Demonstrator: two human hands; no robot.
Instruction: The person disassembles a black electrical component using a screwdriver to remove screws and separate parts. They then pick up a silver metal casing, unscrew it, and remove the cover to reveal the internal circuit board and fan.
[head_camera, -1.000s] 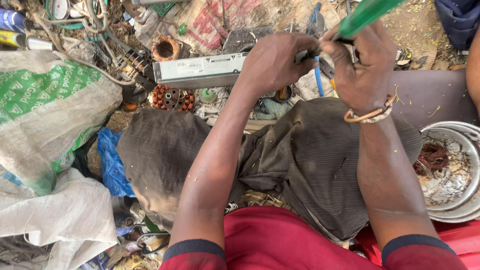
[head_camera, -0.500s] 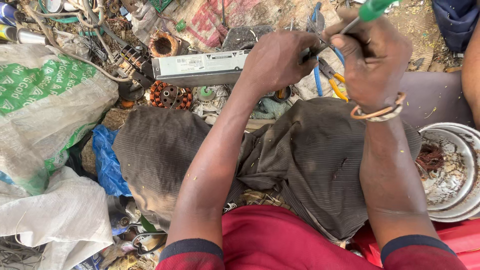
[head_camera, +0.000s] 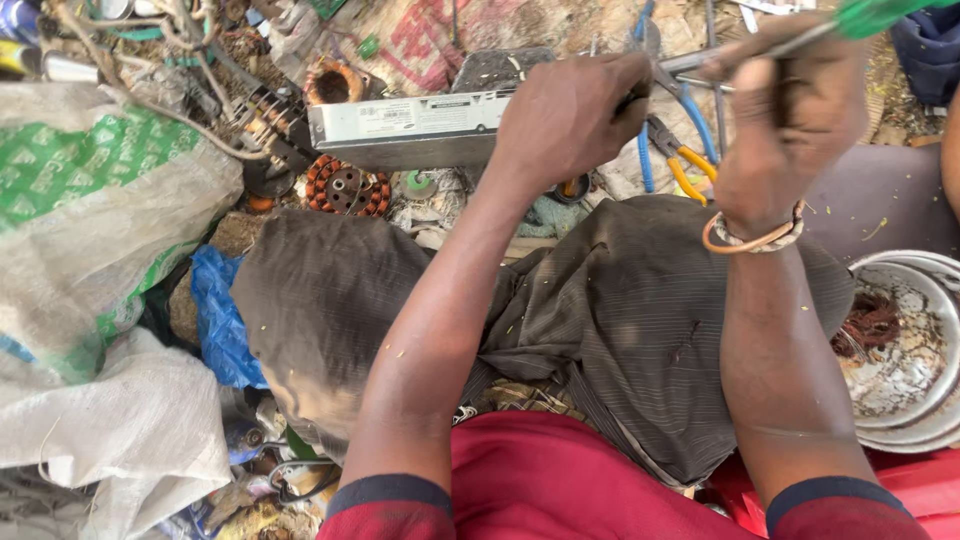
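My left hand (head_camera: 565, 120) grips the right end of a flat grey metal drive unit (head_camera: 410, 128), held on edge above the scrap. My right hand (head_camera: 790, 120) is closed around a screwdriver with a green handle (head_camera: 880, 14); its metal shaft runs left toward the end of the unit. The tip is hidden behind my left hand. A band of copper wire (head_camera: 755, 238) circles my right wrist. Both forearms reach out over my lap, which is covered in dark striped cloth (head_camera: 600, 320).
Pliers with blue and yellow handles (head_camera: 675, 150) lie under my hands. Copper-wound motor stators (head_camera: 345, 188) and tangled wires lie at the upper left. Woven sacks (head_camera: 90, 240) are piled at left. A metal bowl (head_camera: 905, 350) with copper wire bits stands at right.
The screwdriver's handle has swung up and to the right, and its shaft now lies flatter. My left hand keeps its hold on the drive unit.
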